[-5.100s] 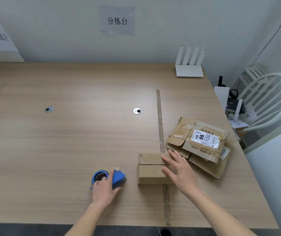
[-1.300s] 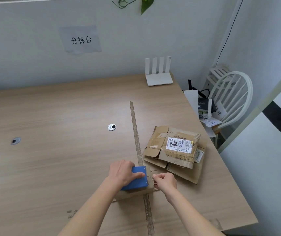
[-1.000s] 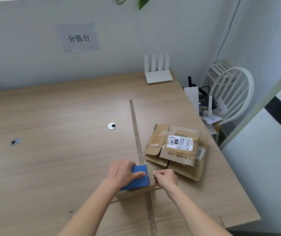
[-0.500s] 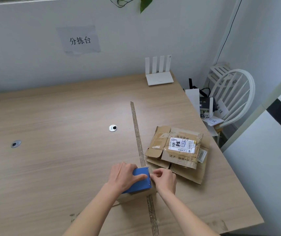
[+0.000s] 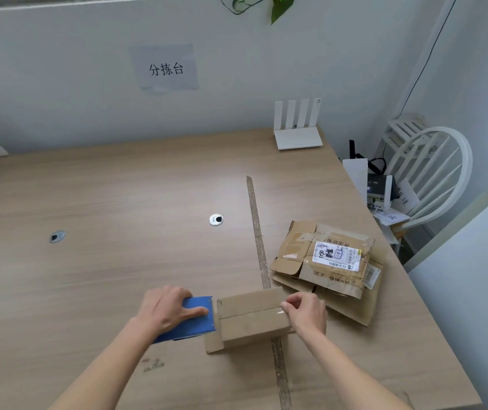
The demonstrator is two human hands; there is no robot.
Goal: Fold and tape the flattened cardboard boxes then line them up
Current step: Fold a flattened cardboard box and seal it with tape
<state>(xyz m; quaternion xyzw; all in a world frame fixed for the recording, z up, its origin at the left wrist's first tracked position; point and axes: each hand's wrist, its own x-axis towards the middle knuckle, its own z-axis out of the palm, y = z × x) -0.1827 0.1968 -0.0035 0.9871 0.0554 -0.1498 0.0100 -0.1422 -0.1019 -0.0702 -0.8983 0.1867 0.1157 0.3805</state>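
A small folded cardboard box (image 5: 253,319) stands near the table's front edge, its top flaps meeting along a middle seam with clear tape laid over it. My left hand (image 5: 167,310) grips a blue tape dispenser (image 5: 192,321) at the box's left end. My right hand (image 5: 306,313) pinches the tape end at the box's right end, fingers closed. A stack of flattened cardboard boxes (image 5: 325,264) with a white shipping label lies just right of and behind the box.
A strip of old tape (image 5: 256,229) runs front to back along the wooden table (image 5: 118,261). Two metal grommets (image 5: 216,219) sit in the tabletop. A white router (image 5: 297,128) stands at the back. A white chair (image 5: 432,173) is off the right edge.
My left hand has drawn the blue dispenser leftwards off the box top to its left end, leaving tape along the seam. My right hand stays pinched at the right end.
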